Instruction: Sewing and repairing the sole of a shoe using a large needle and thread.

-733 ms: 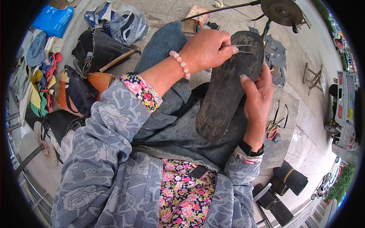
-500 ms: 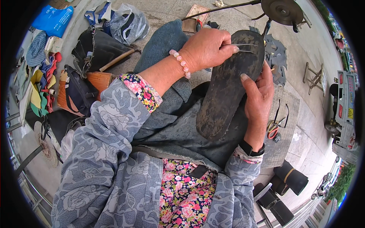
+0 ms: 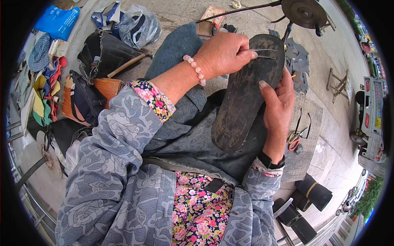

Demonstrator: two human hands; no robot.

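A dark, scuffed shoe sole is positioned above the dark lap cloth, its long axis set from 7 o'clock to 1 o'clock; whether the cloth is touched cannot be told. Two thin pale strands are laid across the upper end of the sole.

The left forearm is extended from the lower left toward 2 o'clock, with a pink-bead bracelet worn at the wrist. The back of the left hand is turned upward. Its thumb and curled forefinger are closed in a narrow pinch on the strands, with the thumb tip directed at 3 o'clock.

The right forearm is raised toward 12 o'clock, with a black band worn at the wrist. The sole is held at its right-hand edge by the right hand: the thumb is laid on the upper face and directed at 11 o'clock; the fingers are bent at the edge and partly hidden.

Orange-handled scissors are placed at 4 o'clock from the right hand, on a grey mat. A wooden-handled hammer is located at 9 o'clock from the left hand.
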